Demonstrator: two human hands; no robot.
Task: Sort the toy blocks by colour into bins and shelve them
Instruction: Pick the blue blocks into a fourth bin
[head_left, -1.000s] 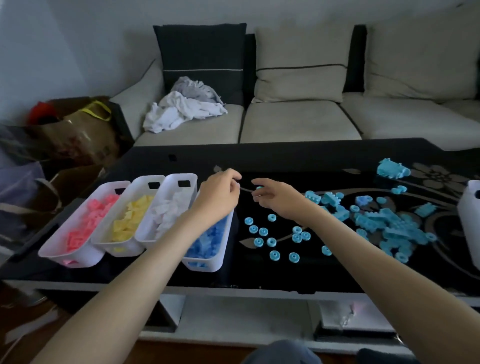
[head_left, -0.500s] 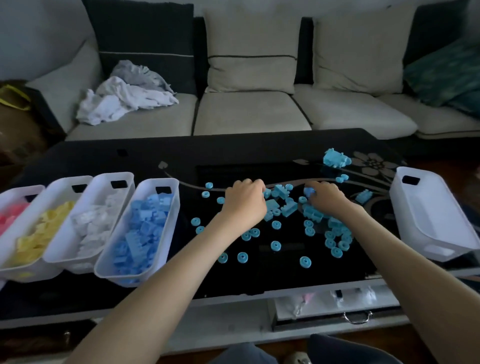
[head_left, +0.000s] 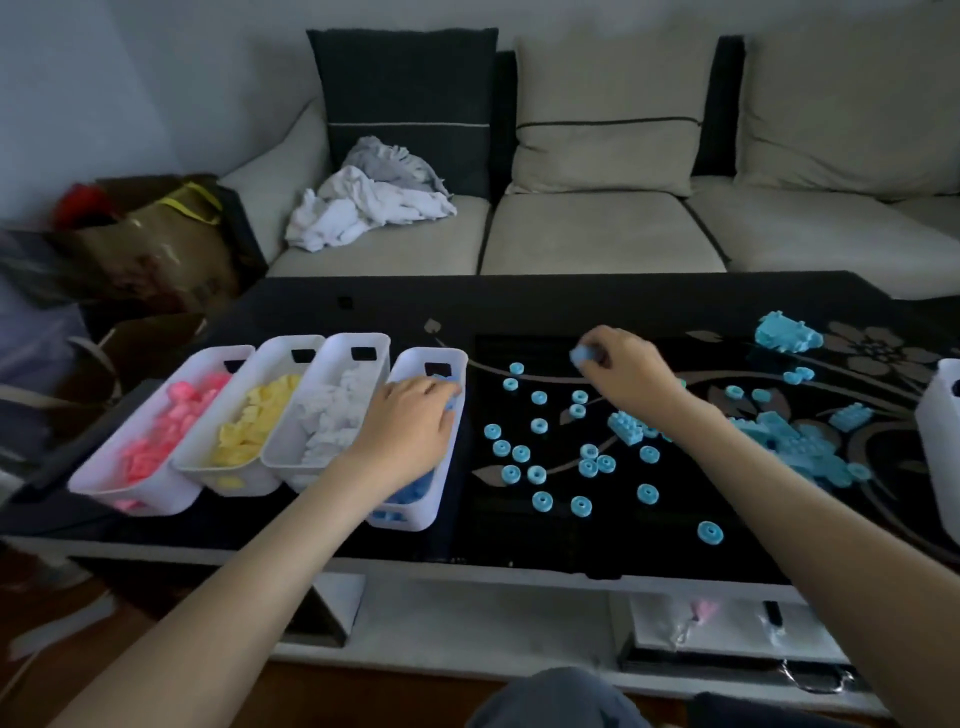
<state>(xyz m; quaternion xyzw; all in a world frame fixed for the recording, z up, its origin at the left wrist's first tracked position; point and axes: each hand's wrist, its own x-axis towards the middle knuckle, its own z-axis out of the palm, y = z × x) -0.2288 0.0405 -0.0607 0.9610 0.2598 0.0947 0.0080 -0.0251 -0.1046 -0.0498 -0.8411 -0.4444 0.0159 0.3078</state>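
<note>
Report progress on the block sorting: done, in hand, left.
Done: the pink bin, yellow bin and white bin each hold one colour. In hand: the left hand reaches into the blue bin; the right hand pinches a blue piece above the table. Left: many light-blue rings and a pile of light-blue blocks lie loose there, and every bin stands on the table, none shelved.

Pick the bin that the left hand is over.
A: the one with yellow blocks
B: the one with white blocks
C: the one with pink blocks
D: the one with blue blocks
D: the left hand lies over the blue-block bin, rightmost of the four in the row, while the right hand pinches a blue block above the table.
</note>
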